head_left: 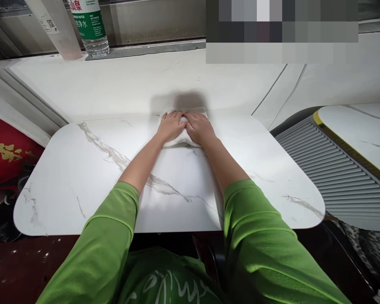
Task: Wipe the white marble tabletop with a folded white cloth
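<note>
A folded white cloth [185, 138] lies at the far edge of a white marble-patterned table [114, 202], close to the wall. Both my hands are on top of it, side by side, with the fingertips nearly meeting. My left hand [171, 126] grips the left part of the cloth, fingers together and pointing away from me. The right part is under my right hand [200, 126], whose fingers are bent over it and whose thumb points inward. Some of the cloth shows between the thumbs and below the palms; the rest is hidden under the hands.
On the ledge behind the table stand a water bottle with a green label [93, 31] and a tall translucent container [58, 29]. A grey ribbed panel [332, 169] and a second marble-patterned table [363, 131] are at the right. Something red and gold [9, 152] is at the left.
</note>
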{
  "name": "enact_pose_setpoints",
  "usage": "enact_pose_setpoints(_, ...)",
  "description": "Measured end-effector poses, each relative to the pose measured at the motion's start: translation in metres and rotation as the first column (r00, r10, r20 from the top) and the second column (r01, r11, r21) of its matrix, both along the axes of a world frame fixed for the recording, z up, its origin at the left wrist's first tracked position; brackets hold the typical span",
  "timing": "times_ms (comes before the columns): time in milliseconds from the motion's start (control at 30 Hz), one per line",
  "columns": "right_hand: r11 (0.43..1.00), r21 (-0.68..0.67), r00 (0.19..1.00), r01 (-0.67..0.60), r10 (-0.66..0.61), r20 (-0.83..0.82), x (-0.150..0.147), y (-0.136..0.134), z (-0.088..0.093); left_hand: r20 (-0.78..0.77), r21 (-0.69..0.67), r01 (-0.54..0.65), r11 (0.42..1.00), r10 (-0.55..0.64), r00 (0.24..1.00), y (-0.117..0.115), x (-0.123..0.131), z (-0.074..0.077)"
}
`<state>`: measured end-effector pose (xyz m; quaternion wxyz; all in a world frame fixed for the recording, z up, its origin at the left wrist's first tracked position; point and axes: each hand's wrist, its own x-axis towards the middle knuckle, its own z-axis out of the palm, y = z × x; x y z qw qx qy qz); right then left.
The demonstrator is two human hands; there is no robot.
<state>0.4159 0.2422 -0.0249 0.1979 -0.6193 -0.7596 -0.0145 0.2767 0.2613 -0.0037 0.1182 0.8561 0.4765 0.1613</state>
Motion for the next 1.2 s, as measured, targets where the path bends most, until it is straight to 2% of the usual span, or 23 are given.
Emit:
enact_pose_setpoints(133, 1.000, 0.008, 1.000, -0.015, 0.015, -0.010, 0.002, 0.005, -0.003, -0.017, -0.002, -0.013, 1.000, 0.013, 1.000, 0.005, 0.000, 0.000)
enact_pose_setpoints(300, 1.000, -0.021, 0.999, -0.012, 0.012, 0.041, -0.001, -0.005, 0.001, -0.026, -0.004, -0.011, 1.000, 0.011, 1.000, 0.000, -0.001, -0.001)
enact_pose_setpoints(433, 0.997, -0.077, 0.998, -0.003, 0.008, 0.066, -0.007, -0.021, 0.007, -0.046, -0.013, -0.019, 1.000, 0.019, 0.999, -0.013, -0.007, 0.000)
enact_pose_setpoints(600, 0.996, -0.086, 0.998, -0.025, 0.030, 0.061, -0.018, -0.051, 0.007, -0.059, -0.037, -0.006, 0.999, 0.003, 0.998, -0.041, -0.020, 0.003)
enact_pose_setpoints(833, 0.995, 0.026, 0.994, -0.097, 0.096, 0.045, -0.034, -0.109, 0.000, -0.103, -0.018, 0.026, 0.999, -0.028, 0.994, -0.098, -0.043, 0.003)
enact_pose_setpoints(1200, 0.982, 0.076, 0.985, -0.173, 0.170, 0.040, -0.081, -0.243, 0.007, -0.179, 0.026, 0.049, 0.998, -0.044, 0.983, -0.235, -0.094, 0.012)
